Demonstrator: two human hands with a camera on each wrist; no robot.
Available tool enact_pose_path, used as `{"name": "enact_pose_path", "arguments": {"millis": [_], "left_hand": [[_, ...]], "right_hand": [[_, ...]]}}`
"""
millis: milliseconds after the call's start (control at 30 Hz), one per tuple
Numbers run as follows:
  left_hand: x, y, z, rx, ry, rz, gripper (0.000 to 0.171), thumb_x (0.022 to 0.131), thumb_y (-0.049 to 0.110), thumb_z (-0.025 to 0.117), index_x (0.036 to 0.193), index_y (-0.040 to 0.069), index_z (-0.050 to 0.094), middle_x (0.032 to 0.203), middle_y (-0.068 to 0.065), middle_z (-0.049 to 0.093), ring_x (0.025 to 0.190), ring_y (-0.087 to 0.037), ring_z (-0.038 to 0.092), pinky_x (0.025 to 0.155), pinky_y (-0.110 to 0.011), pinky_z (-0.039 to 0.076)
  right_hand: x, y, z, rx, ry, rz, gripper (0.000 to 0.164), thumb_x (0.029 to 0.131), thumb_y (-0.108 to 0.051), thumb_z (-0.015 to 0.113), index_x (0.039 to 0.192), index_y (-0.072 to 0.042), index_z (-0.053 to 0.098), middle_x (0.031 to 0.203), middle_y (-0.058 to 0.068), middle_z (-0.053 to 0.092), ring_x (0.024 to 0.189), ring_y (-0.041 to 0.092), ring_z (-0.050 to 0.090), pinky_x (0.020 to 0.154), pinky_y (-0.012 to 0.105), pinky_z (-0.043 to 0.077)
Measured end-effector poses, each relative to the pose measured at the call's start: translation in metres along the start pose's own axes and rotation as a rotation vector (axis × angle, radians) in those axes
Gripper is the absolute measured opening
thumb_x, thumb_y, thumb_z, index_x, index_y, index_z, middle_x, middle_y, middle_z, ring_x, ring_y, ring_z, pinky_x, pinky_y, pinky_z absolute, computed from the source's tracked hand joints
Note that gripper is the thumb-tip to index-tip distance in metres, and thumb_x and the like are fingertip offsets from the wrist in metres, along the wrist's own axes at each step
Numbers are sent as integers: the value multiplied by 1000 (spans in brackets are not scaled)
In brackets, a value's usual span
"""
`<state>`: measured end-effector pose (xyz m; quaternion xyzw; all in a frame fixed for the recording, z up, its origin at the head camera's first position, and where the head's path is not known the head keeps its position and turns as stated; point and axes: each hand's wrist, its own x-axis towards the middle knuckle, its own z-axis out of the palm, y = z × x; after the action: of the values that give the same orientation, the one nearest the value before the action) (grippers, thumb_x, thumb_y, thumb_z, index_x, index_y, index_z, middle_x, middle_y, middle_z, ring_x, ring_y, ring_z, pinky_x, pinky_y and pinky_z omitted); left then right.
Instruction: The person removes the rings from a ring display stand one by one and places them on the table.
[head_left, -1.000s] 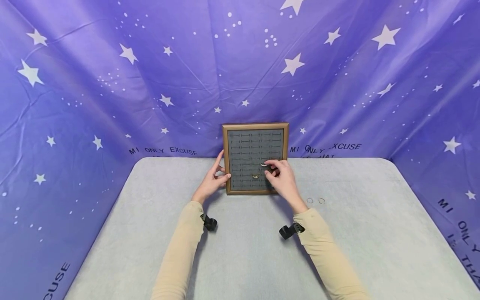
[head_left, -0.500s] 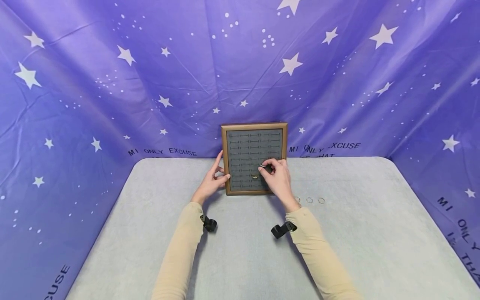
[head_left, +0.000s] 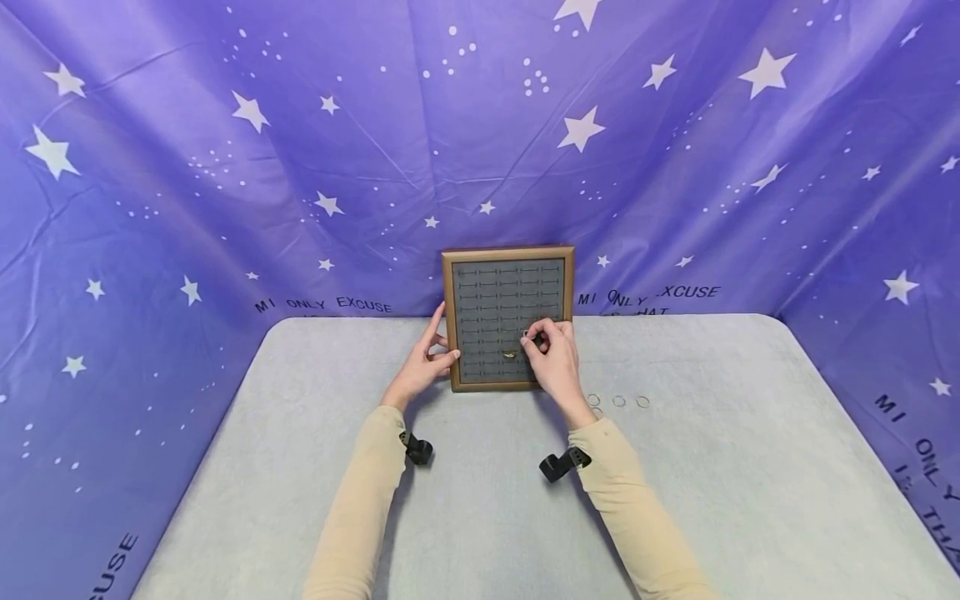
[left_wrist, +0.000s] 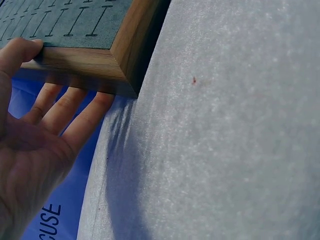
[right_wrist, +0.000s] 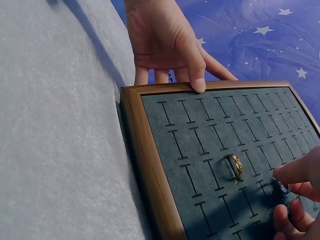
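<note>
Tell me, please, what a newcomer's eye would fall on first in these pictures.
Probably the violet-blue fabric backdrop with white stars, behind the pale grey round-cornered table in the head view. Next comes the rectangular brown wooden tray with dark grey slotted lining, at the table's far edge, held by the person's left grip. Then a braided golden metal ring, low on it, just left of the right grip.

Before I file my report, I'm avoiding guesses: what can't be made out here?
Head view: lower right of the ring display, covered by the right hand.
Right wrist view: part of silver ring, covered by the right hand.
Left wrist view: three fingertips of the left hand, behind the ring display.
Head view: loose rings, designs too small.
</note>
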<state>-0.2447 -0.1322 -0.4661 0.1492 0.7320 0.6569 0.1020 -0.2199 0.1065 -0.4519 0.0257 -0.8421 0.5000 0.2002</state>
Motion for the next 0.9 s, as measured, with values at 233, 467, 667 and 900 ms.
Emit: {"name": "enact_pose_path", "arguments": {"millis": [233, 467, 667, 900], "left_hand": [[-1, 2, 0, 5, 1, 6, 88, 93, 0, 60, 157, 31, 8, 110, -24, 45, 79, -30, 61, 77, -54, 55], [-1, 2, 1, 7, 2, 7, 87, 93, -1, 60, 157, 28, 8, 108, -22, 46, 79, -33, 61, 78, -59, 52], [-1, 1, 1, 19, 6, 3, 86, 94, 0, 60, 157, 28, 8, 107, -19, 46, 82, -33, 62, 76, -49, 56], [0, 1, 1, 9, 5, 8, 87, 93, 0, 60, 157, 30, 8, 106, -18, 45, 80, -29, 62, 75, -49, 57]], "right_hand": [[-2, 2, -2, 57, -3, -6, 9, 84, 0, 70, 87, -1, 61, 97, 14, 49, 77, 28, 54, 72, 32, 42], [-5, 4, -6, 83, -21, -27, 8, 86, 1, 69, 87, 0, 61, 95, 16, 52, 80, 29, 54, 74, 34, 43], [-10, 6, -10, 94, -32, -23, 9, 85, 1, 69, 86, 0, 60, 93, 16, 53, 80, 29, 54, 73, 32, 43], [-16, 11, -12, 91, -53, -20, 9, 82, 2, 70, 84, -1, 61, 92, 16, 54, 79, 30, 55, 71, 34, 44]]}}
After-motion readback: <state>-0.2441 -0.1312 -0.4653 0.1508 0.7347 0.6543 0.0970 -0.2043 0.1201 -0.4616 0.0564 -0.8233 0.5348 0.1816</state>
